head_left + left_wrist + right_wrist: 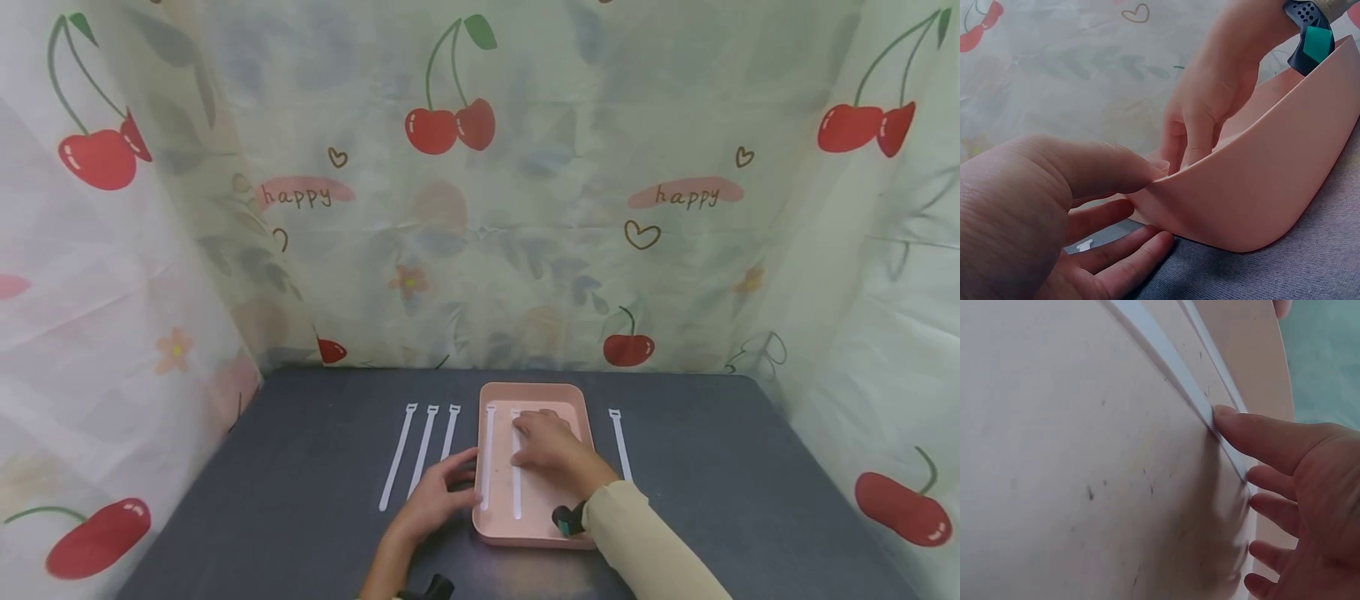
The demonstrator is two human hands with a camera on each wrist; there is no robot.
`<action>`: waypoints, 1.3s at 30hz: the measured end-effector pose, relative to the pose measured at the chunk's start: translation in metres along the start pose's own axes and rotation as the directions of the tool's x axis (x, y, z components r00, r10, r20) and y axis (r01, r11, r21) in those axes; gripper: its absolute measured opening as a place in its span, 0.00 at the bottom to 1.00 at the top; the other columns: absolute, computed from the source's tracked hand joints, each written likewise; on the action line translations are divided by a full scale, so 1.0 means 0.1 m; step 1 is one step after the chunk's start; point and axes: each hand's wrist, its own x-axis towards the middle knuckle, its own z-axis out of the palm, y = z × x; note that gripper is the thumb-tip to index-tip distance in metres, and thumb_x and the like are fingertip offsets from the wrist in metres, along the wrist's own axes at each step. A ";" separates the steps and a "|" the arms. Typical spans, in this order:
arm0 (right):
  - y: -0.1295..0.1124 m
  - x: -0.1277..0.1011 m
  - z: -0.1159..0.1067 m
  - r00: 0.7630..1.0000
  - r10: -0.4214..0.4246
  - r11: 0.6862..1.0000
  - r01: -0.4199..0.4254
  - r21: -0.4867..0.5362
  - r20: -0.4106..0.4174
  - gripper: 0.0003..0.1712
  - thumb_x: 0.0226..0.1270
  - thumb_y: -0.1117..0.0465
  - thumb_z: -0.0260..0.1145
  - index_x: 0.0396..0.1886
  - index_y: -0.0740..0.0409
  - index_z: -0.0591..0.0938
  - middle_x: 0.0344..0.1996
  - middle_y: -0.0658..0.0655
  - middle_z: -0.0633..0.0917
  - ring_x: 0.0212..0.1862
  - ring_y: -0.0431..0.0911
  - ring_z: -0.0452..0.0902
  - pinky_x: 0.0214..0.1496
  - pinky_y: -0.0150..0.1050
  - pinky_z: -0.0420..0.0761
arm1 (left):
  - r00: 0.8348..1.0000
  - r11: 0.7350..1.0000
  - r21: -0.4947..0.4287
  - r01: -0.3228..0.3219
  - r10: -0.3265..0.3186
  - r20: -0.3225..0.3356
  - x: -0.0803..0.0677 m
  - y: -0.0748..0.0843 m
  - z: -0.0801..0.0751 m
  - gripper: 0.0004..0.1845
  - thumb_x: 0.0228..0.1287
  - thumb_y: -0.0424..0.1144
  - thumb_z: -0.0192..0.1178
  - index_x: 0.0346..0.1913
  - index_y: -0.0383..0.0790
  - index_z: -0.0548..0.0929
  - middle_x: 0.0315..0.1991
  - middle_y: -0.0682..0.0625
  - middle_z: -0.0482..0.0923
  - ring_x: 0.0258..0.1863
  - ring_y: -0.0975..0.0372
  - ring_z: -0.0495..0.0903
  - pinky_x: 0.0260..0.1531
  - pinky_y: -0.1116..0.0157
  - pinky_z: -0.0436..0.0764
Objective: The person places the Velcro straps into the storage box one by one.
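A shallow pink tray [551, 530] lies on the dark table, with two white cable ties in it. My left hand [438, 497] rests against the tray's left wall; in the left wrist view its thumb [1129, 167] touches the rim and its other fingers lie along the outside, fairly straight. Inside the tray, my right hand [553, 446] touches the cable tie nearer the middle [517, 497]. The right wrist view shows the thumb [1241, 428] at this tie's edge, fingertips close along it. The other cable tie [488, 458] lies beside the tray's left wall.
Left of the tray, three more white cable ties [397, 458] lie side by side, one partly behind my left hand. Another cable tie [622, 446] lies right of the tray. A cherry-patterned curtain [525, 275] stands behind the table [300, 483] and on both sides.
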 end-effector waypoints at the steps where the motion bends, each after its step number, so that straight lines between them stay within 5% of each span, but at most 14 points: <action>1: 0.00 0.01 0.01 1.000 0.002 1.000 -0.002 -0.002 0.002 0.37 0.50 0.51 0.77 0.60 0.59 0.79 0.63 0.59 0.75 0.67 0.60 0.61 0.65 0.57 0.60 | 1.000 1.000 -0.002 0.001 -0.001 0.000 0.00 0.00 0.00 0.37 0.55 0.27 0.65 0.69 0.29 0.66 0.65 0.32 0.67 0.59 0.43 0.74 0.49 0.67 0.75; 25: -0.13 0.17 0.07 1.000 0.013 1.000 -0.014 -0.022 -0.018 0.38 0.48 0.50 0.78 0.60 0.58 0.79 0.57 0.57 0.79 0.60 0.57 0.69 0.60 0.55 0.66 | 1.000 1.000 0.017 0.019 -0.018 -0.008 0.00 0.00 -0.01 0.36 0.57 0.28 0.64 0.70 0.29 0.65 0.65 0.33 0.67 0.59 0.43 0.73 0.51 0.61 0.76; 39: -0.13 0.19 0.10 0.999 0.043 0.999 -0.043 0.004 -0.025 0.38 0.47 0.50 0.79 0.60 0.56 0.80 0.53 0.55 0.81 0.56 0.56 0.70 0.58 0.54 0.66 | 1.000 1.000 0.000 0.006 -0.006 -0.009 0.01 0.00 -0.01 0.36 0.56 0.27 0.65 0.69 0.29 0.66 0.64 0.33 0.69 0.58 0.43 0.74 0.48 0.67 0.76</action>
